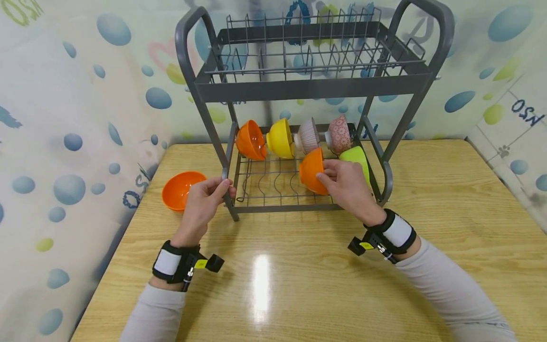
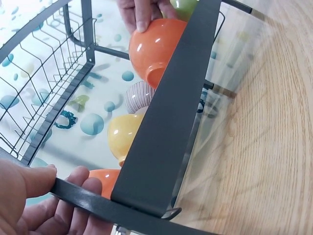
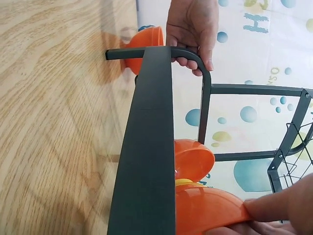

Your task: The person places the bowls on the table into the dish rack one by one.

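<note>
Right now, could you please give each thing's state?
Rack: upright on the table
Left hand: gripping the rack's left side
Front orange bowl: held, tipped sideways
Right hand: pinching the front orange bowl
Back orange bowl: tipped sideways
Yellow bowl: tipped sideways
Striped bowl: tipped sideways
Pink bowl: tipped sideways
Green bowl: apparently tipped, partly hidden
Leftmost orange bowl: upright

Seven bowls in all: directly on one surface (image 1: 299,304), one orange bowl (image 1: 172,194); in one two-tier rack (image 1: 312,90), six more: two orange bowls (image 1: 311,171), one yellow bowl (image 1: 280,137), one striped bowl (image 1: 307,135), one pink patterned bowl (image 1: 340,133), one green bowl (image 1: 356,155). Three orange altogether, one of each other sort. By row: four at the lower tier's back, two in front. One set of left fingers (image 1: 221,188), one set of right fingers (image 1: 330,165). Two wrist straps (image 1: 399,232), two sleeves (image 1: 453,285).
</note>
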Demonstrator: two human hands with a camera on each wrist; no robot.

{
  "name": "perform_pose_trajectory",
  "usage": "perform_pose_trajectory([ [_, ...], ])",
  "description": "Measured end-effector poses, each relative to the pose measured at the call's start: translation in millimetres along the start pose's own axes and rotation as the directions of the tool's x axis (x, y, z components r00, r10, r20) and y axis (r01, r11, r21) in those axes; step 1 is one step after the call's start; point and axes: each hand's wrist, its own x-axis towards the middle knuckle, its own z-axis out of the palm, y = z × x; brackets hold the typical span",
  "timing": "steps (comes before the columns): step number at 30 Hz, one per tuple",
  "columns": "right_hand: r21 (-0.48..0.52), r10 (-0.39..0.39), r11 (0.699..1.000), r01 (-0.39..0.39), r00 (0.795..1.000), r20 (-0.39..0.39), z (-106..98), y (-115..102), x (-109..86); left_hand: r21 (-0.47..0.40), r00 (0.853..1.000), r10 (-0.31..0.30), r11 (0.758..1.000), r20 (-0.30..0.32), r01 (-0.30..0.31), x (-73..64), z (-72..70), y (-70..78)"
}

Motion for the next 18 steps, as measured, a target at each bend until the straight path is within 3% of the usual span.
perform_pose_trajectory([
  [11,0.009,0.019,1.0,-0.019,1.0,-0.015,0.0,3.9,2.6,0.019,1.0,0.003,1.0,-0.002,-0.003,-1.5,-2.2,2.1],
  [18,0.02,0.029,0.999,-0.03,0.999,0.043,-5.4,3.4,1.2,0.013,1.0,0.006,1.0,0.009,-0.007,-0.8,-1.6,0.8],
])
